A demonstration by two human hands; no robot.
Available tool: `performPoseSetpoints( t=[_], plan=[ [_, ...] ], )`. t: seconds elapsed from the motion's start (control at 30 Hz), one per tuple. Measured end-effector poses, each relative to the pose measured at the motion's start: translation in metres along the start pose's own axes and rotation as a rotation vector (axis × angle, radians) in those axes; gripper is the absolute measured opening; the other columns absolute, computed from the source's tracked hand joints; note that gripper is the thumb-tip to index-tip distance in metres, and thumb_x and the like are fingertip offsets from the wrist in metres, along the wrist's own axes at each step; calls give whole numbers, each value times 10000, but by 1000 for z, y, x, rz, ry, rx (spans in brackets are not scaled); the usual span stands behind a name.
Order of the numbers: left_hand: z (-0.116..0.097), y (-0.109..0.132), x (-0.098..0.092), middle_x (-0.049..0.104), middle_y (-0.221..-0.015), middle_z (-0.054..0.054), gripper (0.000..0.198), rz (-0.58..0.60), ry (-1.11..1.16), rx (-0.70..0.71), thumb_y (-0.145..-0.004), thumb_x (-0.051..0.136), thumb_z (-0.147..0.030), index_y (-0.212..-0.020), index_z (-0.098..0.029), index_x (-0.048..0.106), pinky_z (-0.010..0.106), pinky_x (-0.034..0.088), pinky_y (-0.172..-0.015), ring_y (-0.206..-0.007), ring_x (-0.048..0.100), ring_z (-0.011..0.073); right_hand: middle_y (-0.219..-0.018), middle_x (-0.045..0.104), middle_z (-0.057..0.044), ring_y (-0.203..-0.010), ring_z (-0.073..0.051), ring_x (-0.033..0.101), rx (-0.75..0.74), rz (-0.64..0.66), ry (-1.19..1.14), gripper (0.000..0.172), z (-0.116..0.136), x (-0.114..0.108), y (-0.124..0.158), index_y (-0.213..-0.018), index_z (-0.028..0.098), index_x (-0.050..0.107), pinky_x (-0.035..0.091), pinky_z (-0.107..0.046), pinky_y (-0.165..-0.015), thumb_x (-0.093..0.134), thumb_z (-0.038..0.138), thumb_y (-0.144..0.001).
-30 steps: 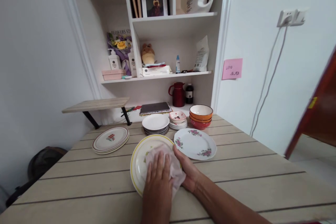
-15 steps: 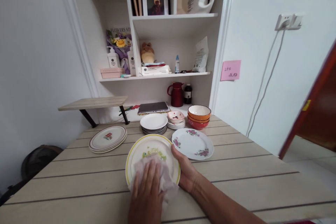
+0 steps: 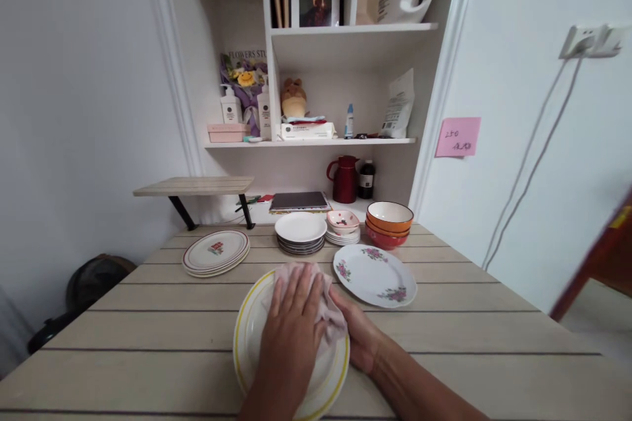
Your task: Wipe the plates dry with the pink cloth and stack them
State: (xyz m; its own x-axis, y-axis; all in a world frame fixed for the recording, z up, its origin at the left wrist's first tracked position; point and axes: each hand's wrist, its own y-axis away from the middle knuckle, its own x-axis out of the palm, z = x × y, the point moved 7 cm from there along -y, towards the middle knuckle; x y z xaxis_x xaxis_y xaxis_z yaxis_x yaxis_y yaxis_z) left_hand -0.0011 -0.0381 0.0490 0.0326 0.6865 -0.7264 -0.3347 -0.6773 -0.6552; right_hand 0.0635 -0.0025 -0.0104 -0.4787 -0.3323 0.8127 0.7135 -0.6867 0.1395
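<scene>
A plate with a yellow-lined rim point(image 3: 241, 348) is tilted up just above the table in front of me. My right hand point(image 3: 359, 332) grips its right edge, thumb toward the front face and the other fingers mostly hidden behind. Pressed on the plate's upper right part is a crumpled pale pink cloth point(image 3: 332, 316), under the long, nearly flat fingers of my left hand point(image 3: 293, 319). Hand and cloth cover the plate's green picture. Just beyond my right hand lies a white oval plate with pink flowers point(image 3: 370, 276).
Toward the back stand stacked red-rimmed plates point(image 3: 197, 253), white-topped plates point(image 3: 301, 227), small dishes point(image 3: 344, 237) with a pink bowl point(image 3: 343, 220), and orange and red bowls point(image 3: 388, 237). A raised wooden shelf point(image 3: 197, 186) stands back left, a red jug point(image 3: 344, 181) behind.
My left hand has slid the cloth from the plate's lower middle to its upper right, covering the green picture. The plate sits slightly lower, and the camera view has shifted left.
</scene>
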Motion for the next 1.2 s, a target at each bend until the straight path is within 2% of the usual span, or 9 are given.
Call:
performPoseSetpoints(
  t=[0.13,0.27,0.4,0.57,0.7,0.83,1.0,1.1,1.2],
  plan=[
    [31,-4,-1,307,-1552,106,624,-15,-24,-162,-899,493,-272,-1482,-185,286,533,285,-1138,-1432,273,263,-1101,721,-159,-1062,-258,664,-14,28,-1,606,1,3,-5,-1242,94,592,420,-439,-1027,439,575,-907],
    [45,32,6,381,-1502,181,606,-79,-67,-308,-912,476,-304,-1463,-112,314,519,336,-1105,-1400,333,305,-1143,706,-156,-1102,-273,643,-90,-25,-15,632,11,-2,-9,-1282,122,558,402,-474,-1040,434,604,-893],
    [8,55,10,436,-1474,158,623,-107,-72,-236,-865,480,-171,-1463,-110,315,480,384,-1079,-1374,381,285,-1149,702,-160,-1107,-271,640,-102,-1,-47,638,12,1,-8,-1269,108,563,419,-460,-1030,435,605,-891],
    [-25,25,11,344,-1542,15,669,-14,17,-62,-828,483,-114,-1467,-240,329,474,357,-1110,-1413,318,230,-1143,702,-172,-1101,-253,646,-11,-7,-48,654,2,2,-6,-1213,61,598,441,-389,-1015,461,609,-883],
    [20,6,15,329,-1546,39,597,41,-9,-205,-886,510,-224,-1459,-246,344,541,331,-1108,-1411,318,267,-1208,677,-151,-1144,-243,622,-69,-12,-48,614,7,0,-7,-1267,101,572,418,-406,-1039,424,579,-912],
    [53,27,20,374,-1513,129,505,-1,-106,-358,-929,451,-279,-1419,-159,414,550,358,-1073,-1379,372,290,-1233,663,-156,-1177,-254,599,-158,-68,-67,592,16,-7,-11,-1286,108,559,400,-446,-1056,420,552,-920],
    [9,49,25,398,-1508,82,529,-28,-89,-215,-878,496,-190,-1402,-165,435,484,354,-1105,-1393,353,244,-1234,660,-166,-1186,-258,592,-220,-36,-103,600,21,-6,-12,-1293,97,552,397,-447,-1065,436,549,-915],
    [-15,38,27,373,-1526,33,570,-4,-11,-150,-886,497,-212,-1442,-217,372,456,366,-1110,-1406,333,210,-1198,679,-164,-1158,-257,613,-141,-37,-102,593,14,-5,-9,-1257,84,578,407,-430,-1058,475,547,-901],
    [-12,13,33,333,-1544,22,599,79,66,-130,-907,486,-241,-1475,-258,298,493,329,-1131,-1425,294,209,-1187,689,-144,-1129,-244,632,-134,-58,-106,547,13,-7,-8,-1258,101,582,415,-418,-1049,465,515,-920]
  ],
)
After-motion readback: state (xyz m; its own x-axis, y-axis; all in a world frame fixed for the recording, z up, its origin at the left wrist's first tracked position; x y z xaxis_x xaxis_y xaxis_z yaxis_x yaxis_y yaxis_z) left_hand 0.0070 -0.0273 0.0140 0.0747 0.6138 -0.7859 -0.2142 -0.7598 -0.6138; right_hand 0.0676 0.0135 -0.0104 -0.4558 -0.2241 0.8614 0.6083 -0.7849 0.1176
